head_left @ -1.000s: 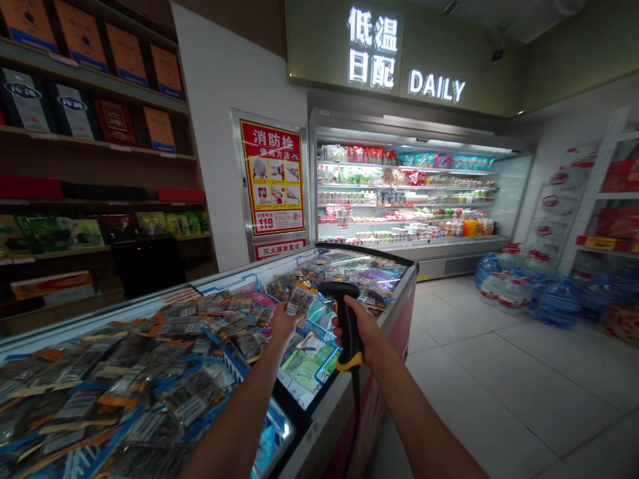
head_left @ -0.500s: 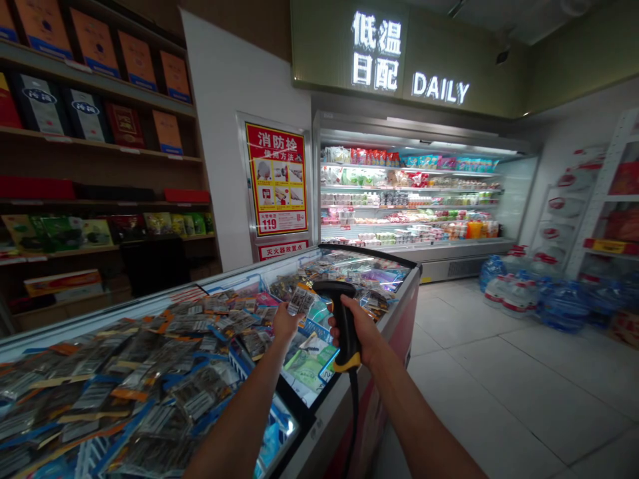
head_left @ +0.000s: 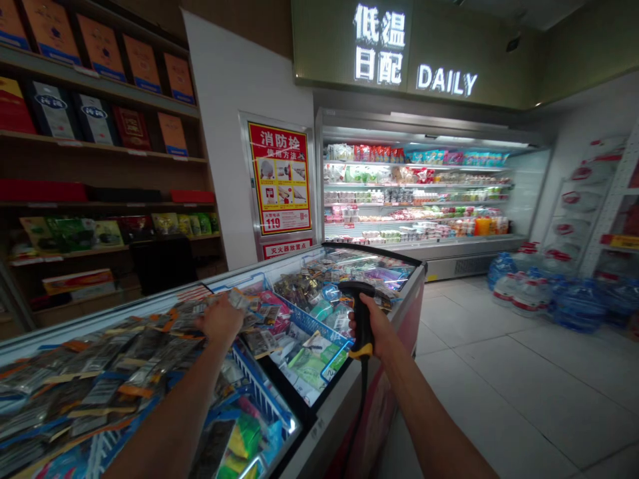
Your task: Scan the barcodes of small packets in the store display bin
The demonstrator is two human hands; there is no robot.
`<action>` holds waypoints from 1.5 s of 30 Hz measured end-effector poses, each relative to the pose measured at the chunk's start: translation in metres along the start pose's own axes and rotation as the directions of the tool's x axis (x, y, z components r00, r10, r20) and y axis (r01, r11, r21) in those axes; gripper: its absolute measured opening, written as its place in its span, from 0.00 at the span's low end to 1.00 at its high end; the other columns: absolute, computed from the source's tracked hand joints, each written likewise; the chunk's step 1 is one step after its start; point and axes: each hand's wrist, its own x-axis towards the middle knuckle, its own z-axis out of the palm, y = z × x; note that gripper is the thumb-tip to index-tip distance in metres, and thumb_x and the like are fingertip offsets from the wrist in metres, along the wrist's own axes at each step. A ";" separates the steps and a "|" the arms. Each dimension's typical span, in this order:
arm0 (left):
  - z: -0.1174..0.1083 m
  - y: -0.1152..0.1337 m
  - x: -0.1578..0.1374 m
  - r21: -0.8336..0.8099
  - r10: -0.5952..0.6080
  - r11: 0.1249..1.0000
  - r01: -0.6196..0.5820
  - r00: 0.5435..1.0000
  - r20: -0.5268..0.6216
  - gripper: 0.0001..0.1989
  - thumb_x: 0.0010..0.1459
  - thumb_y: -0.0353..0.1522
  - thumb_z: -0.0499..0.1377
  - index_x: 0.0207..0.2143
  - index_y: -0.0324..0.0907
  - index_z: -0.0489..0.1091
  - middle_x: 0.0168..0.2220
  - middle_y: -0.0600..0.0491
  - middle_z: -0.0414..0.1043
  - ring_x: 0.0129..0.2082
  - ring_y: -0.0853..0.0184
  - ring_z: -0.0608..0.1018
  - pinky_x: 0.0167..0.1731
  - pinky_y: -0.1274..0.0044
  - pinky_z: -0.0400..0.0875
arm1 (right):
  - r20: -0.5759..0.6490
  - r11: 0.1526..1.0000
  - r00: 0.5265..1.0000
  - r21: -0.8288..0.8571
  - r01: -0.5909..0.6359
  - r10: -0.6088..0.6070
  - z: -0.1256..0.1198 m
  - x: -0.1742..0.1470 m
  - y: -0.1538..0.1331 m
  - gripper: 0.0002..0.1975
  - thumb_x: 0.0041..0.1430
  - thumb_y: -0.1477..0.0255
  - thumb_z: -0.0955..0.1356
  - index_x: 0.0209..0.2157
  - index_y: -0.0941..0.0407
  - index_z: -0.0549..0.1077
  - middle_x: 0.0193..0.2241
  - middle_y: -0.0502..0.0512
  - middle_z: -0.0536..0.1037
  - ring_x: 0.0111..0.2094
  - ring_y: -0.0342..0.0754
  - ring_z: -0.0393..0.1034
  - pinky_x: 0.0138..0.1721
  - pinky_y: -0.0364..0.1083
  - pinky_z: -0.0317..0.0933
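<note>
My right hand (head_left: 373, 326) is wrapped round the grip of a black and yellow barcode scanner (head_left: 363, 322), whose cord hangs down along the freezer's side. My left hand (head_left: 222, 320) is over a heap of small packets, with its fingers closed on a small clear packet (head_left: 238, 299) that sticks out past the fingertips; motion blurs it a little. Beneath and to the left spreads the heap of flat packets (head_left: 134, 352) with orange and blue edges, lying across the chest freezer (head_left: 319, 406). Blue baskets (head_left: 259, 382) inside the freezer hold colourful bags.
Shelves (head_left: 100, 150) with boxes and bags stand at the left. A red and yellow fire hydrant sign (head_left: 280, 178) hangs on the wall. Behind is a lit open fridge (head_left: 414, 199). Large water bottles (head_left: 579, 303) stand on the tiled floor (head_left: 489, 379) at the right.
My left hand has moved left with a packet, away from the scanner and over the heap. The scanner in my right hand sits slightly further right in view.
</note>
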 end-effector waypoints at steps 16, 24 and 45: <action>0.036 0.125 -0.044 -0.107 0.373 0.923 -0.370 0.928 0.013 0.24 0.48 0.30 0.51 0.50 0.41 0.59 0.53 0.46 0.58 0.50 0.59 0.62 0.49 0.68 0.54 | -0.085 0.995 0.993 -0.058 0.081 -0.086 -0.037 0.010 -0.021 0.12 0.48 0.62 0.64 0.25 0.58 0.66 0.14 0.48 0.67 0.13 0.39 0.60 0.12 0.39 0.54; 0.110 0.206 -0.087 -0.306 0.688 0.726 -0.616 0.635 0.352 0.24 0.55 0.32 0.45 0.55 0.42 0.52 0.59 0.48 0.48 0.58 0.61 0.51 0.53 0.60 0.46 | -0.116 0.992 0.988 -0.080 0.097 -0.106 -0.061 0.022 -0.029 0.13 0.48 0.61 0.64 0.28 0.58 0.66 0.15 0.47 0.67 0.13 0.38 0.60 0.13 0.38 0.55; 0.074 0.151 -0.077 -0.054 0.591 0.780 -0.623 0.706 0.390 0.12 0.53 0.31 0.47 0.34 0.38 0.69 0.34 0.44 0.73 0.38 0.60 0.74 0.47 0.60 0.52 | -0.176 0.994 0.983 -0.100 0.031 -0.049 -0.043 0.034 -0.012 0.11 0.50 0.63 0.63 0.26 0.58 0.64 0.13 0.46 0.66 0.12 0.39 0.60 0.11 0.38 0.53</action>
